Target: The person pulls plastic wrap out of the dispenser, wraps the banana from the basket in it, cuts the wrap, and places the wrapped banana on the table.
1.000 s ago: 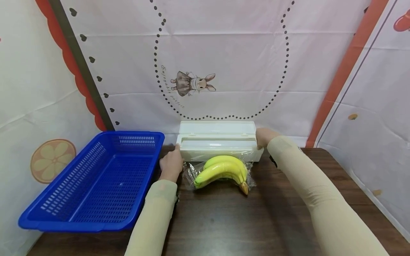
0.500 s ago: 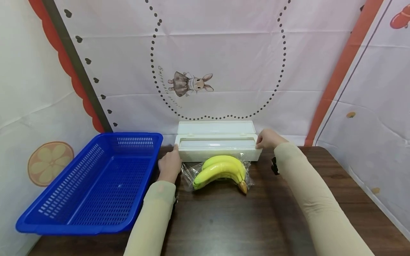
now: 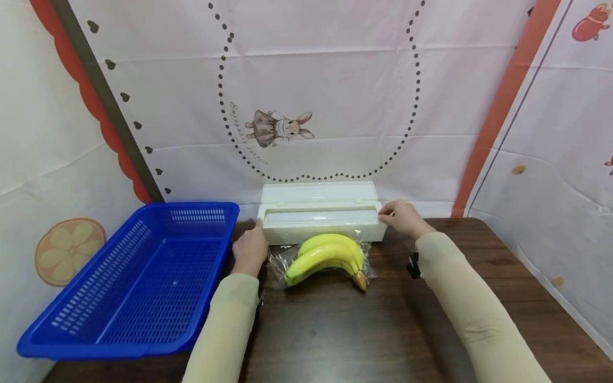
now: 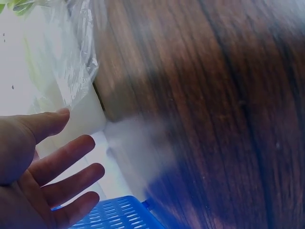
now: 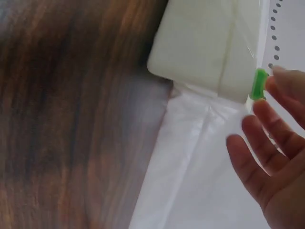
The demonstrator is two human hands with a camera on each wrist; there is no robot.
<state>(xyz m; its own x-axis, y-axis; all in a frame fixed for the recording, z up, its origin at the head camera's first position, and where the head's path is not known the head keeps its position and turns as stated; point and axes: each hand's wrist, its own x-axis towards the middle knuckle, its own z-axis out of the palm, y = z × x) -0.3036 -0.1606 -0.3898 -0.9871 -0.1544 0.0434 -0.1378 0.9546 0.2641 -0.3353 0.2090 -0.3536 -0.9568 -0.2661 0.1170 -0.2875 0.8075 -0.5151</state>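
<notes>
A white cling film box stands at the back of the table, its lid raised behind it. My left hand touches the box's left end, its fingers spread and loosely straight in the left wrist view. At the opposite end, my right hand pinches a small green slide cutter between thumb and index finger, at the box's upper edge. The other right fingers are loosely bent. A bunch of bananas lies in front of the box on crinkled clear film, which reaches up to the box front.
A blue perforated plastic basket stands to the left, close beside my left forearm. Behind the box hangs a printed cloth at the table's back edge. Dark wooden tabletop extends in front of the bananas.
At the box's right end, my right hand has drawn slightly back, and its thumb-and-finger pinch now shows. My left hand stays at the left end. The head view has shifted slightly.
</notes>
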